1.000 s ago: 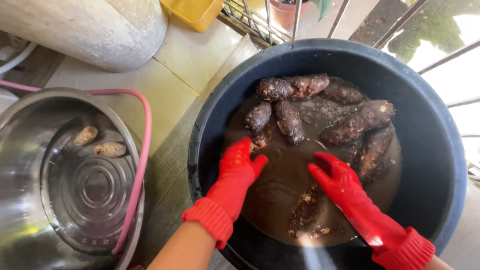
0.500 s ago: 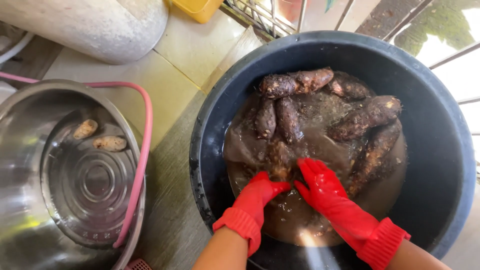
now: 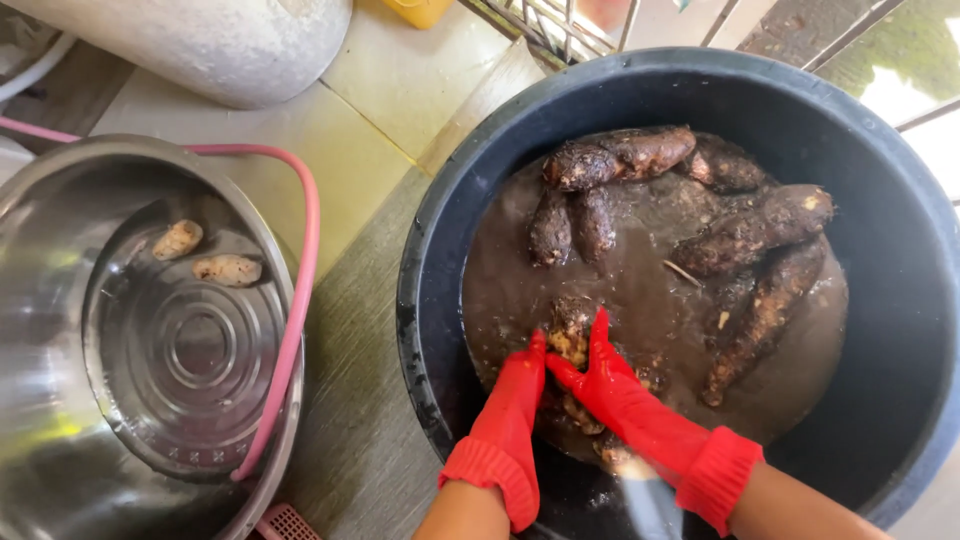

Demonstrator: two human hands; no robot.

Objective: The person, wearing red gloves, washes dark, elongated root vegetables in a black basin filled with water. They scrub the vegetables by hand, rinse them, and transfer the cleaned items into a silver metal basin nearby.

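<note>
My left hand (image 3: 515, 400) and right hand (image 3: 610, 385) have plunged from apart into the muddy water, fingers now clasping one dirty root (image 3: 570, 335) in the black tub (image 3: 430, 300).

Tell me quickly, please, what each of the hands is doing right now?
Left hand: closed on the muddy root.
Right hand: closed on the same root.

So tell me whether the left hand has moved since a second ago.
Yes. The left hand has moved toward the right hand, both now on one root near the tub rim closest to the person.
</note>
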